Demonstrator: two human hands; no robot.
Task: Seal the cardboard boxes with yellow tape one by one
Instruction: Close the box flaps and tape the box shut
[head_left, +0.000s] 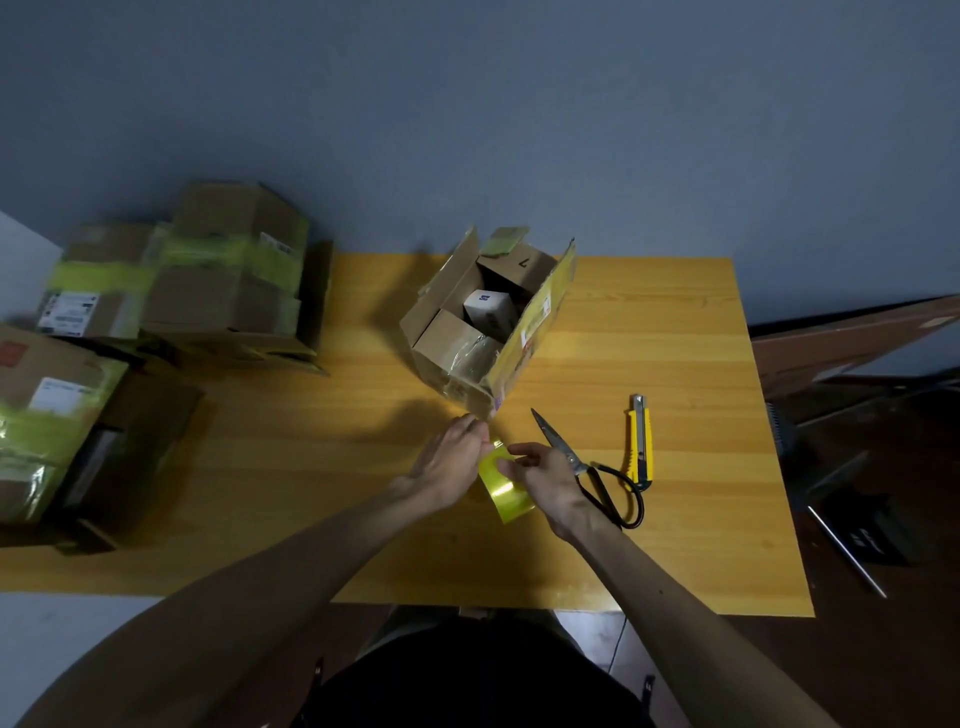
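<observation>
Hidden / unclear:
- Left hand (449, 462) is seen from the back. Its fingertips converge at the far rim of the tape roll (506, 491), just short of the near corner of the open box (441, 338). Cannot tell whether they pinch a free tape end.
- The far part of the roll is covered by both hands.
- The scissors (571, 460) have their handle loops partly behind the right wrist.
- One of the taped boxes (223, 291), by the bench's left edge, is cut off by the frame.

Task item vs fingers:
- The yellow roll is held above the bench (649, 322), near its front edge, between the two hands.
- Right hand (543, 478) grasps the roll from the right, fingers curled round it and thumb on the yellow face.

Open box: stands toward the far edge, flaps up, with a white carton (491, 309) inside.

Writing:
- A dark mark like "7" sits on an inner flap.
- A blue mark on the carton and white labels on the boxes are unreadable.

Utility knife (640, 441): lies just right of the scissors, toward the right edge.
</observation>
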